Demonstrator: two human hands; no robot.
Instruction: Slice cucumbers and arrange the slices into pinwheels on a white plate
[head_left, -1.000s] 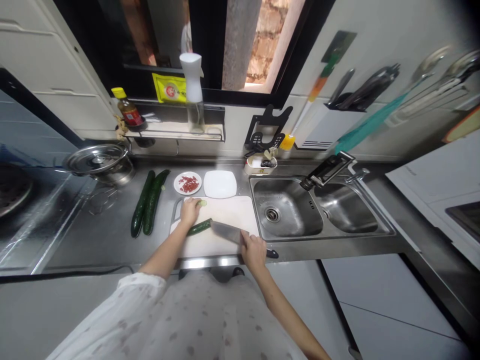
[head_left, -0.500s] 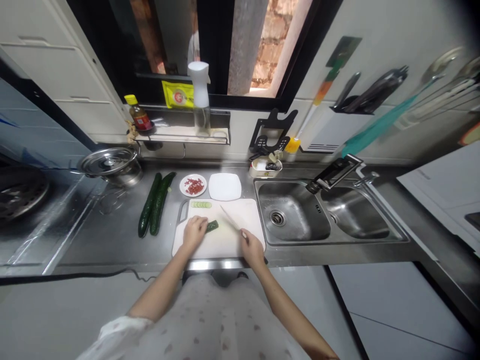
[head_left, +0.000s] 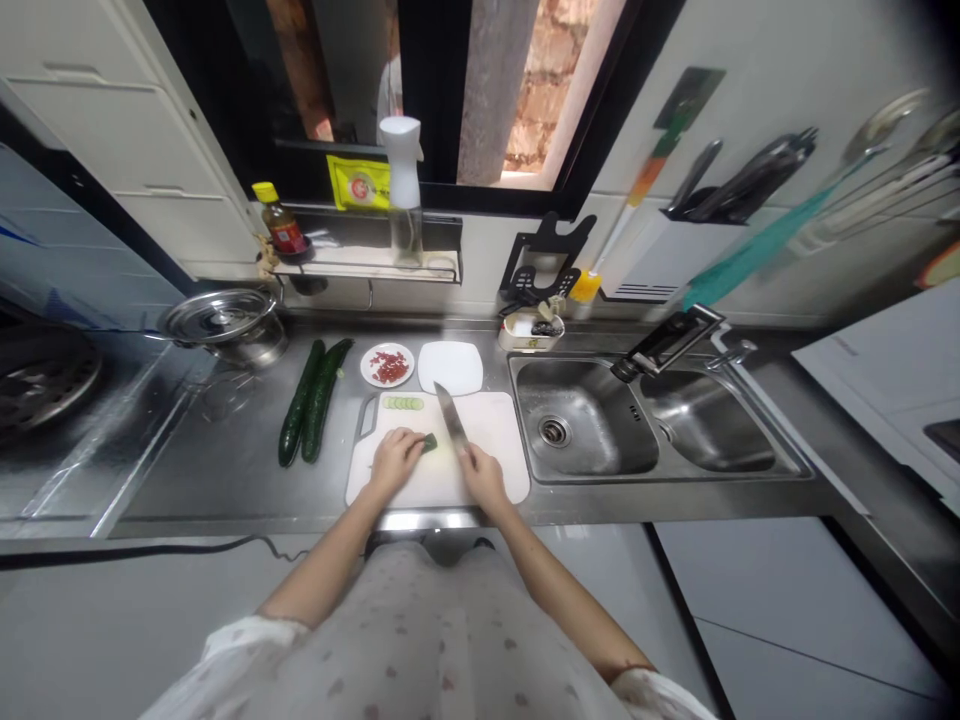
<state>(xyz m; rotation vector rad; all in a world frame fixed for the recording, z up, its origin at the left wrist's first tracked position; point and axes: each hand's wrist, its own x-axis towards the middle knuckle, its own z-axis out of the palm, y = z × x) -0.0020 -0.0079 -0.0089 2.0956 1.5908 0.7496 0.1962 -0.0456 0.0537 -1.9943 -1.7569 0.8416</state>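
Observation:
On the white cutting board (head_left: 495, 440), my left hand (head_left: 395, 460) has its fingers pressed on a short dark green cucumber piece (head_left: 429, 442). My right hand (head_left: 484, 477) grips the handle of a knife (head_left: 451, 414), whose blade points up and to the left, just right of the piece. A row of pale green slices (head_left: 403, 403) lies near the board's upper left edge. Behind the board are a round plate of red chopped bits (head_left: 388, 366) and a white square plate (head_left: 451, 368). Two whole cucumbers (head_left: 301, 403) lie to the left.
A double steel sink (head_left: 589, 420) with a black faucet (head_left: 660, 347) is on the right. A lidded steel pot (head_left: 225, 325) stands at the back left. Behind the counter, a wall shelf (head_left: 360, 262) holds a sauce bottle (head_left: 282, 222) and a spray bottle (head_left: 405, 190).
My right hand and the knife have moved left, closer to the cucumber piece. My left hand has shifted slightly right, and less of the piece shows.

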